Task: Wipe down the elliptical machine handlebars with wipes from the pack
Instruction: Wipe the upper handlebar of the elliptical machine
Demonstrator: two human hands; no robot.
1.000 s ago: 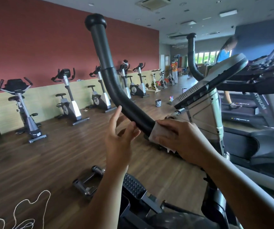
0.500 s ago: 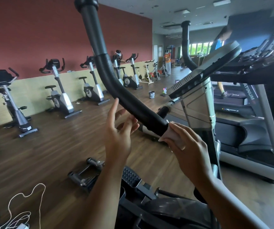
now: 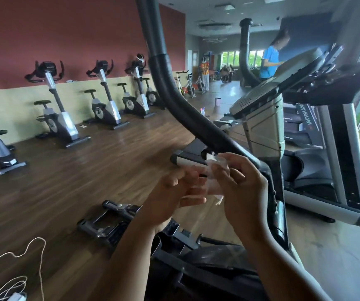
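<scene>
Item: wipe (image 3: pixel 217 163). White, crumpled; held between both hands, in front of and just below the lower bend of the left handlebar (image 3: pixel 196 124). It is not in contact with the bar.

Right hand (image 3: pixel 242 187): fingers (image 3: pixel 229 170) curled over the wipe and clamped on it, back of the hand turned to the camera.

Left hand (image 3: pixel 172 192): raised just beside the right hand, fingers reaching toward the wipe. They are blurred, and it cannot be told whether they are closed on it.

Left handlebar: black padded tube, rising out of the top of the view and curving down to the right, behind the right hand.

Right handlebar (image 3: pixel 244 53): black, upright, capped, set beyond the console (image 3: pixel 268 92), which is grey and tilted on a pale column.

Surroundings: a treadmill (image 3: pixel 337 148) is placed at right, beside a window. A row of upright exercise bikes (image 3: pixel 59 118) is lined along the red and cream wall at left. A white cord (image 3: pixel 18 255) is looped on the wooden floor (image 3: pixel 66 181) at lower left. A person in a blue shirt (image 3: pixel 269 59) is seen in the background at right.
</scene>
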